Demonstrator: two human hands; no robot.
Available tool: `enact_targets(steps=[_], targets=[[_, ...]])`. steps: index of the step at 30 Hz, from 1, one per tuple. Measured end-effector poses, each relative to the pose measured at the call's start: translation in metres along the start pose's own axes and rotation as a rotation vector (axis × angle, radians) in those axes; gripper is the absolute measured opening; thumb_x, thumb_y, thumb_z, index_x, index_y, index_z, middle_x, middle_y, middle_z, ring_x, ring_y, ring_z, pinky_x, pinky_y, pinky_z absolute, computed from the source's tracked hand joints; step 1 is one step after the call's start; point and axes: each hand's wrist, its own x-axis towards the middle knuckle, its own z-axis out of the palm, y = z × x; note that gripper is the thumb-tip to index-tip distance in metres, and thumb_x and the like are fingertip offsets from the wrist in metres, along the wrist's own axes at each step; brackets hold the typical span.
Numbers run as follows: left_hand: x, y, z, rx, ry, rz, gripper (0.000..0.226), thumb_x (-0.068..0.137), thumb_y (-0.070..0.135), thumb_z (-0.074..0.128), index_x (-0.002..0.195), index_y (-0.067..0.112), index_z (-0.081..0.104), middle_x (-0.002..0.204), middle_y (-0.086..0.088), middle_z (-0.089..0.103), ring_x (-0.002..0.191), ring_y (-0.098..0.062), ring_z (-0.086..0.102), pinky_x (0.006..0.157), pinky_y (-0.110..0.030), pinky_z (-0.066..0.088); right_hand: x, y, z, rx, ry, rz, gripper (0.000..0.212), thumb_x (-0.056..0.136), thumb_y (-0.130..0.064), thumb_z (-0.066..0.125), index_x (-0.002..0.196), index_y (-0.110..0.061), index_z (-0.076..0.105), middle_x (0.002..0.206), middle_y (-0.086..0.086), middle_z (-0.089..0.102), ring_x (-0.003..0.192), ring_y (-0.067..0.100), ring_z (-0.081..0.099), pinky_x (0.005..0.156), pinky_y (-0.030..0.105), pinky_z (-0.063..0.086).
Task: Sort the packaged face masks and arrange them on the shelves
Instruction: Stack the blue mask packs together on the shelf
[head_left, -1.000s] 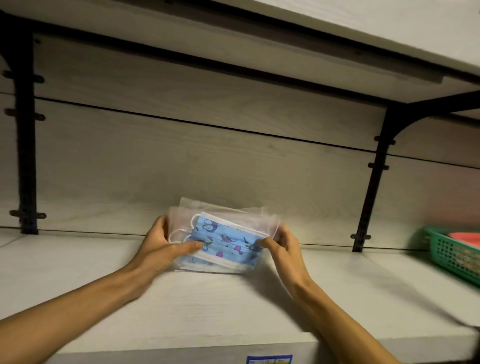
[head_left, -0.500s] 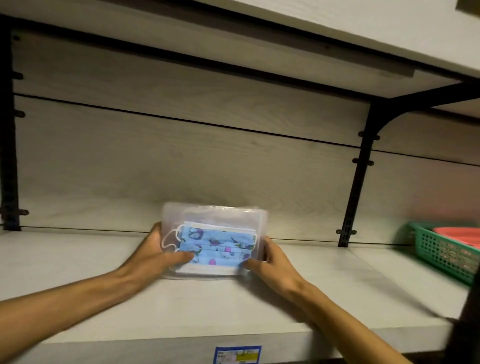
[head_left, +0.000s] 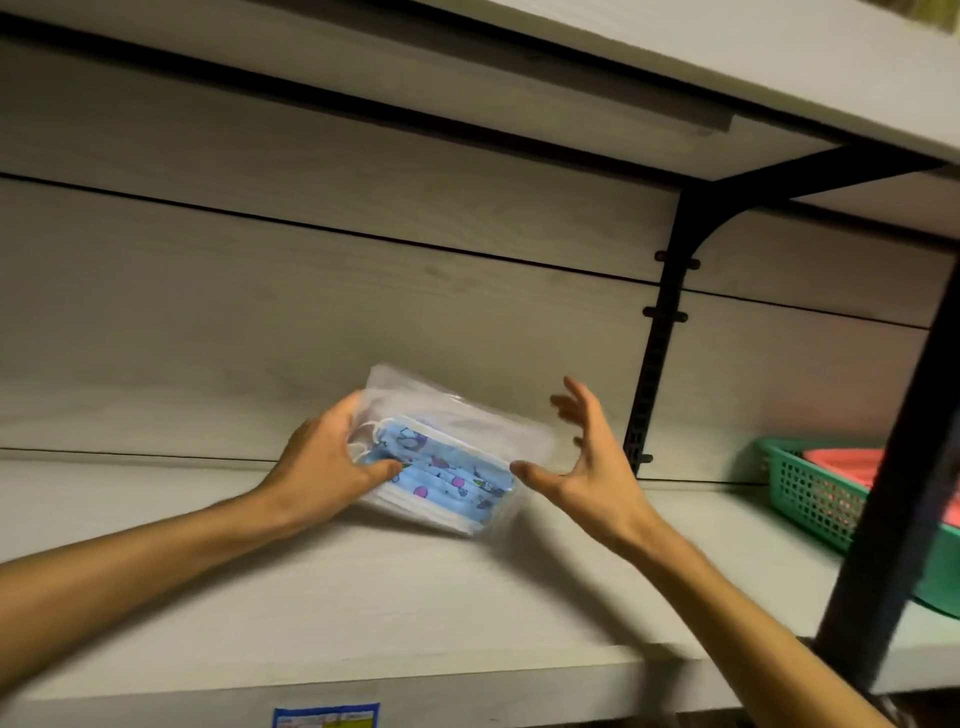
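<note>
Fingers (head_left: 382, 470) of the left hand (head_left: 324, 467) curled round the left end of the packaged face masks (head_left: 447, 462), thumb on the front, holding the clear pack tilted with its lower right corner down at the shelf (head_left: 363, 597). Just beside the pack's right end, the right hand (head_left: 592, 467) hovered with fingers spread apart, gripping nothing. Far right on the shelf sat a green basket (head_left: 810, 499), beyond a black bracket (head_left: 660, 364).
</note>
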Motion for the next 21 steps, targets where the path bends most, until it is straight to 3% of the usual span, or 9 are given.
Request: enact_targets(steps=[2,4,7,8,10,13,15,18,21], targets=[[0.015,0.024,0.007,0.188,-0.006,0.189,0.048,0.072,0.033,0.080,0.114,0.028,0.057,0.094,0.014,0.073,0.086,-0.015,0.071,0.073,-0.031,0.056,0.010,0.004,-0.021,-0.254,0.008,-0.137,0.110,0.069,-0.049,0.077,0.158,-0.028,0.015,0.161,-0.007,0.024,0.148,0.007,0.022,0.117,0.022,0.020],[0.031,0.047,0.017,0.341,-0.032,0.369,0.039,0.070,0.036,0.072,0.103,0.022,0.054,0.084,0.005,0.070,0.077,-0.029,0.067,0.066,-0.032,0.051,0.016,0.010,-0.037,-0.351,-0.096,-0.130,0.104,0.067,-0.049,0.073,0.156,-0.028,0.024,0.160,-0.002,0.030,0.146,0.013,0.028,0.119,0.027,0.025],[0.051,0.074,0.041,0.417,-0.050,0.516,0.039,0.068,0.030,0.072,0.101,0.021,0.054,0.085,0.003,0.069,0.078,-0.033,0.064,0.076,-0.032,0.048,0.009,0.027,-0.043,-0.336,-0.305,0.073,0.057,0.062,-0.048,0.067,0.117,-0.033,0.061,0.111,-0.007,0.069,0.100,0.014,0.066,0.090,0.036,0.057],[0.056,0.081,0.049,0.426,-0.035,0.543,0.045,0.067,0.032,0.073,0.107,0.022,0.055,0.090,0.004,0.071,0.082,-0.031,0.065,0.080,-0.032,0.047,0.005,0.036,-0.042,-0.318,-0.315,0.109,0.040,0.065,-0.044,0.068,0.102,-0.030,0.065,0.097,-0.007,0.072,0.089,0.017,0.069,0.080,0.040,0.059],[0.064,0.088,0.068,0.422,0.040,0.542,0.063,0.064,0.037,0.076,0.122,0.021,0.056,0.111,0.001,0.069,0.099,-0.030,0.065,0.091,-0.033,0.043,-0.002,0.055,-0.040,-0.141,-0.260,0.168,0.020,0.075,-0.026,0.070,0.092,-0.015,0.072,0.092,0.007,0.076,0.086,0.024,0.073,0.076,0.048,0.059],[0.063,0.086,0.098,0.212,0.224,0.326,0.095,0.062,0.041,0.088,0.142,0.015,0.044,0.141,-0.006,0.051,0.127,-0.023,0.050,0.106,-0.034,0.038,-0.006,0.072,-0.043,0.131,-0.121,0.268,0.017,0.077,-0.014,0.070,0.090,-0.004,0.076,0.092,0.016,0.076,0.085,0.024,0.073,0.076,0.049,0.058],[0.054,0.084,0.119,-0.081,0.279,0.049,0.106,0.066,0.039,0.092,0.149,0.015,0.031,0.147,-0.006,0.041,0.131,-0.017,0.044,0.111,-0.033,0.038,-0.004,0.080,-0.048,0.257,-0.052,0.326,0.027,0.070,-0.018,0.071,0.092,-0.001,0.075,0.090,0.009,0.078,0.087,0.025,0.073,0.071,0.038,0.059],[0.038,0.076,0.149,-0.456,0.063,-0.291,0.097,0.075,0.042,0.086,0.148,0.019,0.028,0.145,-0.004,0.045,0.129,-0.017,0.051,0.108,-0.034,0.044,-0.005,0.091,-0.058,0.393,0.016,0.380,0.040,0.061,-0.022,0.072,0.094,0.000,0.073,0.091,0.002,0.078,0.085,0.020,0.069,0.074,0.031,0.053],[0.016,0.062,0.173,-0.595,-0.296,-0.348,0.061,0.086,0.026,0.077,0.135,0.018,0.041,0.137,-0.001,0.058,0.114,-0.005,0.063,0.092,-0.018,0.051,-0.016,0.101,-0.057,0.489,-0.059,0.405,0.047,0.060,-0.018,0.070,0.106,-0.008,0.075,0.101,0.005,0.079,0.099,0.029,0.072,0.088,0.043,0.059]])
